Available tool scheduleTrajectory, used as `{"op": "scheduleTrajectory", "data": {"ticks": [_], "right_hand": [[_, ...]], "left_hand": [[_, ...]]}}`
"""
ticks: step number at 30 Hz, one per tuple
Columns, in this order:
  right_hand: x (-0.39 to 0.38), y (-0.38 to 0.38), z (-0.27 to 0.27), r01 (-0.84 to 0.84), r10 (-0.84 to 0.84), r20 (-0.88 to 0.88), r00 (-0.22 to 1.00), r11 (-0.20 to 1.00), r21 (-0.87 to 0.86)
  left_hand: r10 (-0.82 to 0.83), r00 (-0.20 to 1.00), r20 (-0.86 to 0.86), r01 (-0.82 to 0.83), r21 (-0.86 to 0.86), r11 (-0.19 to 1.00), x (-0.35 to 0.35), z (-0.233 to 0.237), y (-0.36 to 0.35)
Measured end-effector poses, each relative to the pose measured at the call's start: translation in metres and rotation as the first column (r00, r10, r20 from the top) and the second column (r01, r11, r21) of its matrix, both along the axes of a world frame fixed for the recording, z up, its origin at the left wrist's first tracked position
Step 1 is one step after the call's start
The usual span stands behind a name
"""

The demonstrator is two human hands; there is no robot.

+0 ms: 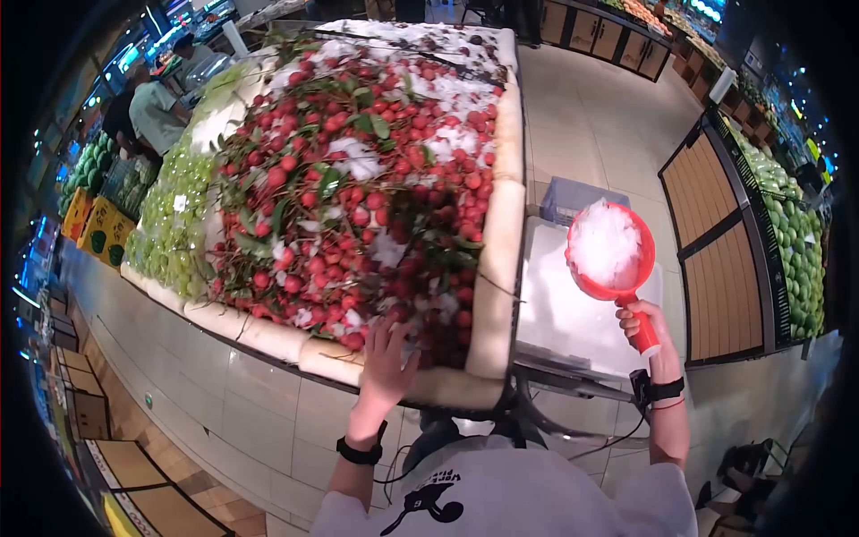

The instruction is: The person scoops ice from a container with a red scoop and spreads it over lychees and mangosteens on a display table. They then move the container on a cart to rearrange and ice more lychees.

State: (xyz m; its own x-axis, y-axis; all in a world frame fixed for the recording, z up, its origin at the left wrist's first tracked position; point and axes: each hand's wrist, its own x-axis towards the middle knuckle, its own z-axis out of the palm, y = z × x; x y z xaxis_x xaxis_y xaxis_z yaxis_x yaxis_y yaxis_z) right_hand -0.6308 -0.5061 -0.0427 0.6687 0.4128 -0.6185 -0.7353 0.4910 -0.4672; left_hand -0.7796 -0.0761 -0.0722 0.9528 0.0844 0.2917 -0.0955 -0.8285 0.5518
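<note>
My right hand (pixel 644 327) is wrapped round the handle of a red plastic scoop (pixel 646 271), held level to the right of the display. Crushed ice (pixel 605 246) is heaped in its bowl. Below the scoop is a white bin (pixel 555 304) with a pale, bright surface that looks like ice. My left hand (pixel 386 362) rests at the front edge of the display, fingers stretched out and touching the nearest red lychees (pixel 315 279). Leafy stems and scattered patches of ice lie among the lychees.
Pale padded edging (pixel 497 268) borders the display. Green grapes (pixel 183 210) lie along its left side, more ice at the back. A grey-blue crate (pixel 573 197) stands behind the bin. Wooden-sided produce stand (pixel 716 242) at right. People (pixel 157 112) are at far left.
</note>
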Motion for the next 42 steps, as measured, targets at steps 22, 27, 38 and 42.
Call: {"op": "scheduleTrajectory", "data": {"ticks": [22, 27, 38, 42], "right_hand": [[-0.029, 0.212, 0.085, -0.341, 0.454, 0.093, 0.886, 0.774, -0.534], [-0.024, 0.240, 0.091, -0.296, 0.583, 0.201, 0.787, 0.643, -0.706], [-0.031, 0.324, 0.105, -0.332, 0.738, 0.256, 0.624, 0.548, -0.768], [-0.039, 0.326, 0.109, -0.260, 0.815, 0.228, 0.532, 0.414, -0.873]], "left_hand": [[-0.165, 0.982, 0.088, 0.161, 0.053, 0.986, -0.035, -0.048, 0.084], [-0.181, 0.980, 0.084, 0.178, 0.045, 0.983, -0.029, -0.052, 0.086], [-0.252, 0.968, 0.014, 0.252, -0.141, 0.957, -0.029, -0.052, 0.100], [-0.253, 0.967, 0.016, 0.252, -0.170, 0.953, -0.030, -0.053, 0.102]]}}
